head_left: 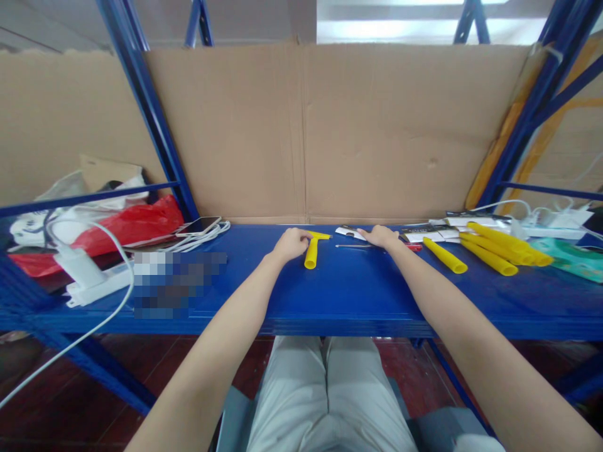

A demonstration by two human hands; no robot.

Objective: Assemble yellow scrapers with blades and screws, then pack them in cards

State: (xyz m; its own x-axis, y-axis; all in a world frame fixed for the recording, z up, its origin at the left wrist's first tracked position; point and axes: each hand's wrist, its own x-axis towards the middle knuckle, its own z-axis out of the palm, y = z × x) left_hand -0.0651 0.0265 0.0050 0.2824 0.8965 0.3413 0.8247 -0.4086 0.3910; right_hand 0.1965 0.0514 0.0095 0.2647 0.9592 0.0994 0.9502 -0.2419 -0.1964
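My left hand [293,243] pinches the left end of a yellow T-shaped piece [311,256], whose hollow round stem points toward me on the blue tabletop. Farther right, my right hand [380,236] is low over the table, its thumb stretched left beside a small white and black card [349,233]. Its other fingers are mostly hidden, so any grip there is unclear. A thin metal rod [352,246] lies just in front of that hand. On the hand's other side a red piece [414,247] shows, partly covered by my wrist.
Several yellow tapered tubes [445,255] lie at the right, by black and white packets [431,233] and a green bag [572,257]. To the left are a white power strip [101,282], coiled white cable [207,235] and a red bag [127,229]. Cardboard [301,132] walls the back.
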